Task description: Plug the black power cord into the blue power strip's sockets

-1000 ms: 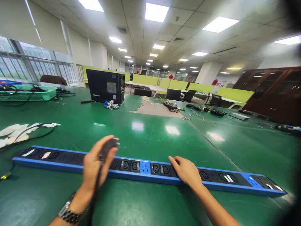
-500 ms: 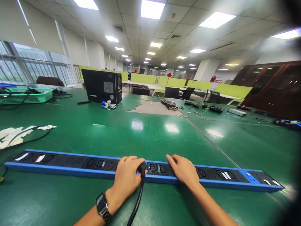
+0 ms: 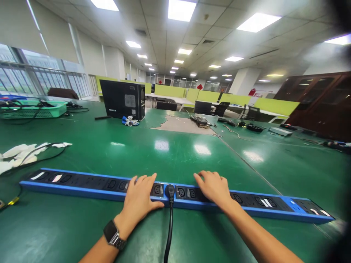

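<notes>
Both palms lie open and flat on the power strip now: the left hand has released the black plug, which seems fully seated just right of its thumb, while the right hand rests beyond it.

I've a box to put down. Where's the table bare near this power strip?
Biggest bare patch: the table between the power strip and the computer tower. Also the near-left corner, in front of the strip. Crowded: the strip's middle, under the left hand, plug and right hand, and the far left by the white cloths.
</notes>
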Demonstrator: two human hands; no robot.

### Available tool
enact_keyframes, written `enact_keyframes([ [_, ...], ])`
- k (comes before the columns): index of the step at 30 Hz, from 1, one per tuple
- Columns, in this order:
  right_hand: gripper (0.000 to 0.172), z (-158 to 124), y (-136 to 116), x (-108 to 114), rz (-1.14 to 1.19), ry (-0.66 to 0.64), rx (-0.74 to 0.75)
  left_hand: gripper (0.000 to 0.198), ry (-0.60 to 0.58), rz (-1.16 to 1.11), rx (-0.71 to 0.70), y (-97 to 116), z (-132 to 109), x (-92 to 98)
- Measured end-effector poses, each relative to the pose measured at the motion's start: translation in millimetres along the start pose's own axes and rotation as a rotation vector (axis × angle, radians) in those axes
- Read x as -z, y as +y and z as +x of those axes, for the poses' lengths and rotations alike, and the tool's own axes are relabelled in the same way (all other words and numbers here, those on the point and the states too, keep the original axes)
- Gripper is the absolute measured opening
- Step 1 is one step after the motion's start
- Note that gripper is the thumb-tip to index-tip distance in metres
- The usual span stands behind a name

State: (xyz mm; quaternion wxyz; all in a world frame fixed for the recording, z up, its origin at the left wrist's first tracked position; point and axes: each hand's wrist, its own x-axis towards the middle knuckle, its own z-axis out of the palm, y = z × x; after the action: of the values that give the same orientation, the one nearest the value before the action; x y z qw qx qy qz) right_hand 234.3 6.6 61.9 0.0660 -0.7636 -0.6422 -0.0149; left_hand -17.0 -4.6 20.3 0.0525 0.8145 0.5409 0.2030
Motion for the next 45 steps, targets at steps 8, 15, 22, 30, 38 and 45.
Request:
enact_keyframes([
  [8,0.047,12.7,-89.8,121.2,0.182,0.381,0.19,0.075,0.041,-0.007,-0.028,-3.1,-1.5,-3.3],
  [15,0.04,-7.7,-130.7,17.9,0.163,0.227,0.199,0.063,0.053,-0.045,-0.026,-2.5,-1.9,-2.3],
  [22,0.037,-16.4,-110.3,-15.9,0.384,0.29,0.173,0.066,0.046,-0.075,-0.03,-2.8,-2.6,-1.9],
  [30,0.053,2.1,27.5,-14.4,0.31,0.029,-0.015,0.06,-0.002,-0.217,-0.191,3.5,-1.6,6.1],
  [38,0.052,-10.2,74.9,-31.1,0.156,-0.02,-0.094,0.044,0.018,-0.298,-0.295,17.1,7.4,-7.2],
  [45,0.056,-12.6,68.7,-26.7,0.078,0.004,-0.073,0.029,0.222,-0.594,-0.115,28.1,10.1,2.7],
])
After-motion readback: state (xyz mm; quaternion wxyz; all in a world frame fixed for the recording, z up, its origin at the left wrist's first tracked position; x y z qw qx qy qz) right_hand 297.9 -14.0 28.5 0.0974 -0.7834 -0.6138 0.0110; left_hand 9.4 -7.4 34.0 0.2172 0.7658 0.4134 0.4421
